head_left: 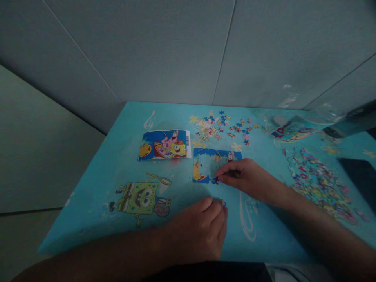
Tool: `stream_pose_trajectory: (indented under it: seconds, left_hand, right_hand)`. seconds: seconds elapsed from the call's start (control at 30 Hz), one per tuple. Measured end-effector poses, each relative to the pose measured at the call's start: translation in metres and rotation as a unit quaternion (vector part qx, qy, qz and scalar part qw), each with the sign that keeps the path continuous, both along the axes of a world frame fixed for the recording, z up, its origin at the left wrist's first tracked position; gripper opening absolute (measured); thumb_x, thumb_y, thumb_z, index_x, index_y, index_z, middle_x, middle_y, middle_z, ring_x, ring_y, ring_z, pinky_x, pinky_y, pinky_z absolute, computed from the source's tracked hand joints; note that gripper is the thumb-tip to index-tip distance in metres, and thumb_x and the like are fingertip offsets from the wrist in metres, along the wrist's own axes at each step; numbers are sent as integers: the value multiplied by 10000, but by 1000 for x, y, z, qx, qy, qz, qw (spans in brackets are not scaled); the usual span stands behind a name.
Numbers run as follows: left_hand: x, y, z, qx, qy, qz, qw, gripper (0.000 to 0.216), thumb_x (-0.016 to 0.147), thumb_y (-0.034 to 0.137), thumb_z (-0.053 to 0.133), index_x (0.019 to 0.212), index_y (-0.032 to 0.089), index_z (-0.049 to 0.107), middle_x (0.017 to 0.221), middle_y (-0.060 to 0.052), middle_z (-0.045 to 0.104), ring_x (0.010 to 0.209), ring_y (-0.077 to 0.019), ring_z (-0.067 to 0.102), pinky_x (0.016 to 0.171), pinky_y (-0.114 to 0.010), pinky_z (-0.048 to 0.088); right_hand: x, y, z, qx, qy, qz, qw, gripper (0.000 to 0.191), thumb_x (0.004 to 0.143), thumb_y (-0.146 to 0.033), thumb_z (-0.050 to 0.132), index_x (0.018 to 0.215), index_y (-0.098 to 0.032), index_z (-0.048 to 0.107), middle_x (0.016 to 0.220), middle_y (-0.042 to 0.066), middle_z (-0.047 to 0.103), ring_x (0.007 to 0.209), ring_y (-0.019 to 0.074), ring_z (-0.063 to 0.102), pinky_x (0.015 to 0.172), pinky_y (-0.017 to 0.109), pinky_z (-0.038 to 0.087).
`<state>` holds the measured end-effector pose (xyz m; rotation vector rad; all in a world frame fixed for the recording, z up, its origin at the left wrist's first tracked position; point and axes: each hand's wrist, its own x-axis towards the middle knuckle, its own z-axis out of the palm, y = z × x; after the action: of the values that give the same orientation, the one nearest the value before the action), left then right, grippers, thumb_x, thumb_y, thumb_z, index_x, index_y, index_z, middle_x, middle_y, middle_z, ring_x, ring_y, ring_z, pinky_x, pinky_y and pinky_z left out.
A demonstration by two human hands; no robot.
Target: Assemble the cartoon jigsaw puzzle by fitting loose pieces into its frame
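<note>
My right hand (245, 178) pinches a small dark blue puzzle piece (216, 180) at the lower edge of a partly joined jigsaw puzzle (199, 178). The joined part forms a blue frame with a yellow patch at its left, and the tabletop shows through its middle. Closer to me, my left hand (202, 225) rests on the table with its fingers curled in. A bit of something pinkish shows at its fingertips, too small to name. Left of the puzzle lies a picture card (164, 145) with cartoon figures on blue and a barcode at its right end.
Loose puzzle pieces (223, 121) are scattered behind the puzzle. A larger heap of mixed pieces (320, 182) spreads at the right, beside a dark flat object (360, 180). A clear plastic bottle (308, 125) lies at the back right. A wall (176, 58) borders the table's far edge.
</note>
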<state>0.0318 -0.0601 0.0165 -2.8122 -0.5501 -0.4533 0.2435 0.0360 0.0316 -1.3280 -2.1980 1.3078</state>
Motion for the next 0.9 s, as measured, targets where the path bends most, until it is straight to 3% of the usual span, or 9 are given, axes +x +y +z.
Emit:
stream_pose_trajectory:
  seconds: [0.23,0.57,0.73,0.9]
  left_hand:
    - [-1,-1,-1,-52,-1,27,998,201,996,128,515,1089,61,680,1118,-159,699,955,-231,651,822,-383,527]
    - [-4,-1,-1,-80,-2,36,996,187,1002,131,508,1088,79,665,1135,-139,674,988,-236,618,852,-384,525]
    - [-3,-1,-3,-80,-11,38,996,186,1001,123,502,1073,77,667,1117,-145,672,973,-237,621,846,-392,525]
    - [-3,-1,-3,-83,-15,32,996,203,994,122,506,1095,57,670,1118,-149,673,973,-250,625,816,-392,530]
  right_hand:
    - [-8,-2,-2,56,-23,-1,998,153,913,-259,652,967,-236,794,849,13,771,706,161,665,675,293,500]
    - [1,-10,-4,119,-33,-4,992,132,937,-281,681,1031,-251,768,956,26,737,801,168,660,728,300,510]
    - [-2,-18,-10,188,-54,22,980,252,901,-276,743,1150,-241,742,1040,62,701,936,211,672,839,348,531]
    - [-4,-18,-13,201,-55,29,978,196,903,-243,733,1099,-237,732,1003,53,690,952,215,670,872,360,535]
